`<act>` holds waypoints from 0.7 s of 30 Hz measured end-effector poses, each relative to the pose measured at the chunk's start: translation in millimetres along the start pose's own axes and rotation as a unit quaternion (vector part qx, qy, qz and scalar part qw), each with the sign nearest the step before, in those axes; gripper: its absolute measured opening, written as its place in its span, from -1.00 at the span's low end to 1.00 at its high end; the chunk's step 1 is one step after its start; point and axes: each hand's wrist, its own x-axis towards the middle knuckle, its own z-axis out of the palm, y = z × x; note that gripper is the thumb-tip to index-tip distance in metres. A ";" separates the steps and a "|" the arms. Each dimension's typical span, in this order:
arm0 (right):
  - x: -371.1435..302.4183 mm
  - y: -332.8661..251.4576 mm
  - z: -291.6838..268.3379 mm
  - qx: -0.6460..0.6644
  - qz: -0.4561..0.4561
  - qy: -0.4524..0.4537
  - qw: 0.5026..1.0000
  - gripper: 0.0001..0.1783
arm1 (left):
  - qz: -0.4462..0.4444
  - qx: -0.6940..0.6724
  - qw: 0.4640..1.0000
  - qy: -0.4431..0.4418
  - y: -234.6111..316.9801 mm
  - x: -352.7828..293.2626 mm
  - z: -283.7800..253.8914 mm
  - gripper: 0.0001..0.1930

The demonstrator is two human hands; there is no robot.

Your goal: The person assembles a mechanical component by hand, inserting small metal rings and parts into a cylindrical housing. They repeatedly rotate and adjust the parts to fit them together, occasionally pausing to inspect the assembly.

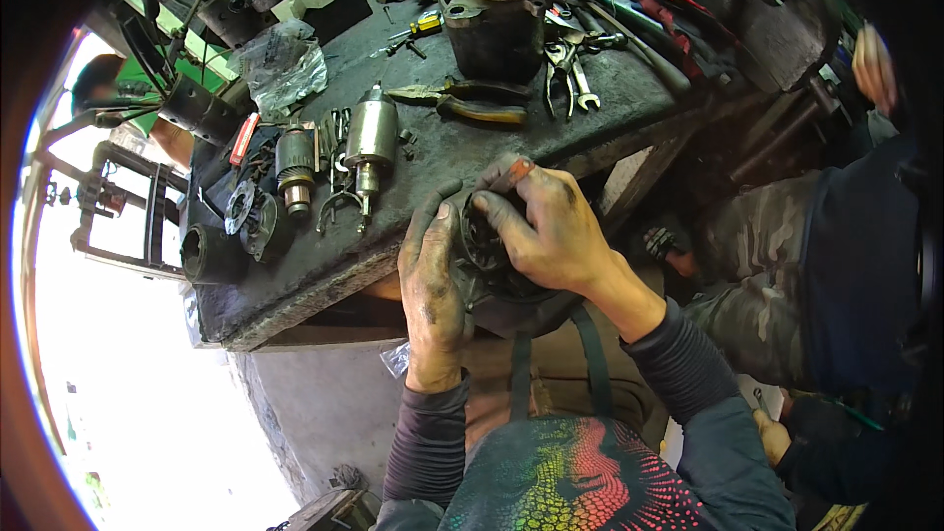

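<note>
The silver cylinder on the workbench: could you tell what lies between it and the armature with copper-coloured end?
Between the silver cylinder and the armature lie a forked metal lever and some slim metal pieces, as the head view shows.

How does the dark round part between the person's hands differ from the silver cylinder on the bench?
Colour: the dark round part is blackish, while the silver cylinder is pale and shiny.
Place: the dark part is between the left hand and right hand; the cylinder rests on the bench, touched by neither.
View: the right hand partly covers the dark part; no hand covers the cylinder.
Shared: both have rounded outlines.
</note>
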 end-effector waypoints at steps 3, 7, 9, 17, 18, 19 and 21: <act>-0.6 -0.6 1.6 -0.002 0.001 -0.006 1.000 -0.89 | -0.004 0.026 1.000 0.017 -0.1 1.3 -0.2 -0.53; -1.9 -0.5 2.8 0.011 0.005 0.004 1.000 -0.88 | 0.015 0.043 0.999 0.015 -0.8 0.2 -0.6 -0.53; -2.2 -0.6 2.5 0.001 -0.004 -0.025 1.000 -0.88 | 0.013 0.030 0.999 0.011 -0.8 0.8 -1.4 -0.53; 4.2 9.5 -0.4 -0.034 0.054 0.046 0.997 -0.85 | -0.012 -0.014 1.000 0.022 -7.4 3.2 -8.8 -0.52; 4.1 10.7 -1.9 -0.030 0.108 0.073 0.991 -0.85 | -0.017 -0.051 0.998 0.015 -9.1 3.3 -9.7 -0.52; 4.0 11.9 1.9 -0.012 0.065 0.108 0.992 -0.86 | -0.044 -0.056 0.996 0.056 -9.2 4.7 -11.8 -0.53; 0.3 12.0 7.0 0.046 0.043 0.063 0.996 -0.85 | -0.017 -0.061 0.997 0.041 -11.3 7.4 -15.4 -0.51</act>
